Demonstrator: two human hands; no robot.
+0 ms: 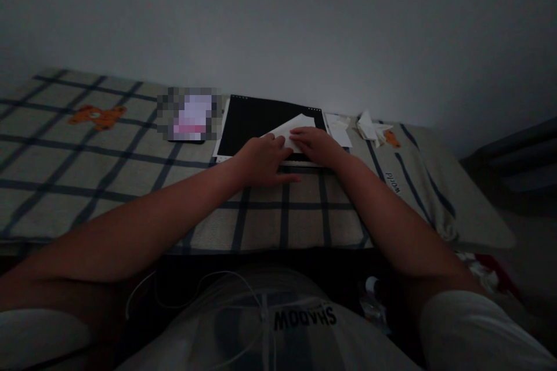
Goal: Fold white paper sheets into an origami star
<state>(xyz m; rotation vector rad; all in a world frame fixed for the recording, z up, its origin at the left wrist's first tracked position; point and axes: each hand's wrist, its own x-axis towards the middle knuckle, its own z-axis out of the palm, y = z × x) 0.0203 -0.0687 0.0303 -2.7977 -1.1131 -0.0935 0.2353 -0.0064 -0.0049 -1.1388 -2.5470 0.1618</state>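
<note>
Head: hands (pixel 264 157) (pixel 317 145) on paper (pixel 300 122), probably folded

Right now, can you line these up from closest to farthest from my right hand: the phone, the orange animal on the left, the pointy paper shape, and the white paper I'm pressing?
From your right hand:
1. White paper: under your hands.
2. Pointy paper shape: to the right.
3. Phone: to the left.
4. Orange animal: farther left.

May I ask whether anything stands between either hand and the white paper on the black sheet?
Nothing visible does: the left hand and the right hand both rest on the white paper. The phone lies off to the left, the folded paper off to the right.
</note>
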